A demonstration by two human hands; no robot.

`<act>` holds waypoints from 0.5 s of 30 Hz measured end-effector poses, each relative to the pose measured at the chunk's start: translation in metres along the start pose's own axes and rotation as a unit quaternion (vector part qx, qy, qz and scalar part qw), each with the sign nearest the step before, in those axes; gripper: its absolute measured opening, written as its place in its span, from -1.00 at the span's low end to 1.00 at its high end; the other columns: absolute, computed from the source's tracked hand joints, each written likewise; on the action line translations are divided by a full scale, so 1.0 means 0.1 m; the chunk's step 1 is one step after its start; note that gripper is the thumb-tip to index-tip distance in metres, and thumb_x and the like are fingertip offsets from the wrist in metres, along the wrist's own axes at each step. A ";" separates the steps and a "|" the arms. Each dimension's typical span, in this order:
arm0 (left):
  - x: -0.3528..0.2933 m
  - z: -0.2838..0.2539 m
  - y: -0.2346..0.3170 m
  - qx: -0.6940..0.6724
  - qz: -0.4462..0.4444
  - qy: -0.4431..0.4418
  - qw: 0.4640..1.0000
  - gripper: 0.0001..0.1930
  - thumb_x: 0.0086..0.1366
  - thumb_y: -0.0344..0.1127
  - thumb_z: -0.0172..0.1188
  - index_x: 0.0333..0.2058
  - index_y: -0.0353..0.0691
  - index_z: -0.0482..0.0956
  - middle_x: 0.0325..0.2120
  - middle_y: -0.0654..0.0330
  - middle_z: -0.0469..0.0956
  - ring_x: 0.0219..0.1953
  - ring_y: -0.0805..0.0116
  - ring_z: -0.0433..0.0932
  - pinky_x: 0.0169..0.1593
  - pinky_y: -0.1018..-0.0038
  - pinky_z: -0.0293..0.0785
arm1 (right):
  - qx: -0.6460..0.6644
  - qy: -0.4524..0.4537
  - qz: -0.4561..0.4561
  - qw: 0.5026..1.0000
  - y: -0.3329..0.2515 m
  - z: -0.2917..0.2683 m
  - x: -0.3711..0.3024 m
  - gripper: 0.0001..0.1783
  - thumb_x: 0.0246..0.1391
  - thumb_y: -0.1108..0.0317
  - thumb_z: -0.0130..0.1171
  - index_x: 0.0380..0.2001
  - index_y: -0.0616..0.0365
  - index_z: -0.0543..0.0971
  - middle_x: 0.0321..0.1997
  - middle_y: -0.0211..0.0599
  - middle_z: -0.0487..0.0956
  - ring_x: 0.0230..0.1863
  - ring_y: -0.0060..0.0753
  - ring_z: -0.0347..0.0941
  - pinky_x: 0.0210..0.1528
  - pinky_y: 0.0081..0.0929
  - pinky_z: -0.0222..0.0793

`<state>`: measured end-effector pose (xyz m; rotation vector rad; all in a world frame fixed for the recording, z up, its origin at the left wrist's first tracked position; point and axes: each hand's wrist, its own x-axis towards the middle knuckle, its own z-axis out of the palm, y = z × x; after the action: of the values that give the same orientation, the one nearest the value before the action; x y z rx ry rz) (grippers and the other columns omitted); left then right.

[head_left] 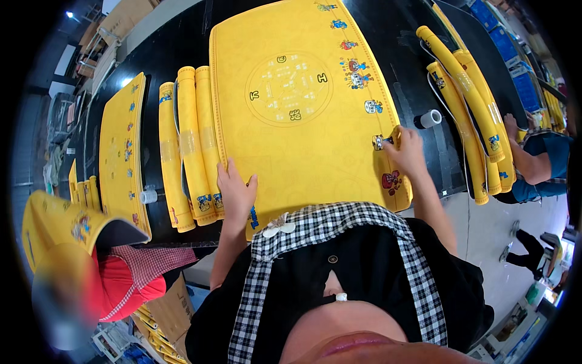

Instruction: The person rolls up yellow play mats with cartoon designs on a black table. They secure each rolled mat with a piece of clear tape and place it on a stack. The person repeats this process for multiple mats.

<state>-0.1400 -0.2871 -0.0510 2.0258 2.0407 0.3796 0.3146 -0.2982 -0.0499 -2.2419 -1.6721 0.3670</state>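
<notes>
Fingers: left hand (236, 189) spread apart at left edge of yellow mat (291, 161); right hand (407, 151) at right edge, clamped or not, cannot tell. On black tabletop (176, 48): mat flat, central, not yet rolled, judged remaining. Judged done: right rolls (470, 97) and left rolls (189, 121) either side, clear tape (190, 164) on some. Last: white cylinder (429, 119), near right hand.

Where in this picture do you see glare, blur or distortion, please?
Head view: a white glare spot shows on the glossy black table, upper left; same view: blur partly covers the person in red clothing, lower left; same view: fisheye distortion seems to bow the right edge of the flat yellow printed mat.
</notes>
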 end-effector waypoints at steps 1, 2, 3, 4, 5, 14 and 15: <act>-0.04 -0.01 0.05 0.007 -0.025 0.015 1.000 -0.13 0.22 -0.21 0.38 0.38 -0.47 0.14 0.31 -0.40 0.19 0.34 -0.35 0.20 0.38 -0.05 0.18 | 0.006 0.003 0.005 1.000 -0.10 -0.02 -0.06 -0.23 0.06 0.05 0.40 0.21 0.32 0.42 0.19 0.13 0.42 0.22 0.17 0.31 0.32 -0.08 0.27; -0.04 0.02 0.02 -0.006 -0.032 0.027 0.999 -0.13 0.22 -0.22 0.38 0.38 -0.47 0.13 0.31 -0.40 0.19 0.34 -0.35 0.20 0.38 -0.04 0.18 | 0.012 0.007 0.011 1.000 -0.16 -0.04 -0.09 -0.21 0.05 0.06 0.42 0.21 0.34 0.41 0.19 0.13 0.41 0.22 0.16 0.32 0.31 -0.12 0.29; -0.02 0.05 -0.06 -0.020 -0.039 0.039 0.998 -0.13 0.22 -0.22 0.38 0.38 -0.48 0.13 0.31 -0.40 0.19 0.34 -0.35 0.20 0.38 -0.04 0.18 | 0.043 0.007 0.027 0.999 -0.18 -0.04 -0.08 -0.20 0.04 0.07 0.43 0.22 0.34 0.40 0.20 0.12 0.40 0.22 0.15 0.33 0.28 -0.14 0.32; -0.02 0.04 -0.12 -0.032 -0.047 0.049 0.997 -0.13 0.22 -0.22 0.38 0.38 -0.48 0.13 0.31 -0.40 0.20 0.34 -0.35 0.20 0.38 -0.03 0.18 | 0.075 0.006 0.043 0.996 -0.17 -0.01 -0.08 -0.19 0.03 0.08 0.44 0.22 0.35 0.39 0.20 0.11 0.40 0.21 0.15 0.35 0.26 -0.16 0.35; 0.00 0.04 -0.15 -0.050 -0.062 0.044 0.996 -0.12 0.22 -0.22 0.38 0.38 -0.48 0.13 0.28 -0.38 0.25 0.32 -0.31 0.25 0.36 0.01 0.21 | 0.107 0.005 0.060 0.992 -0.16 0.01 -0.06 -0.18 0.02 0.08 0.45 0.23 0.35 0.38 0.20 0.10 0.39 0.21 0.14 0.36 0.24 -0.19 0.37; 0.15 0.21 -0.82 -0.515 -0.184 0.011 0.837 -0.36 0.52 -0.05 0.04 0.33 -0.48 0.23 0.03 -0.14 0.58 0.06 0.15 0.60 0.14 0.32 0.49 | 0.168 -0.049 0.105 0.979 0.31 0.10 0.43 -0.48 0.14 0.03 0.37 -0.18 0.38 0.63 -0.33 -0.11 0.70 -0.27 -0.25 0.65 -0.19 -0.35 0.52; 0.17 0.17 -0.90 -0.647 -0.199 -0.029 0.735 -0.36 0.57 0.02 -0.07 0.32 -0.48 0.25 0.03 -0.11 0.59 0.06 0.19 0.60 0.13 0.34 0.50 | 0.202 -0.051 0.096 0.973 0.36 0.13 0.43 -0.49 0.18 0.01 0.34 -0.19 0.36 0.65 -0.34 -0.15 0.71 -0.28 -0.30 0.65 -0.21 -0.38 0.51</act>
<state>-0.2191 -0.2705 -0.0980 0.6913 1.3166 1.1758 0.3531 -0.2653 -0.0765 -2.1027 -1.2839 0.8044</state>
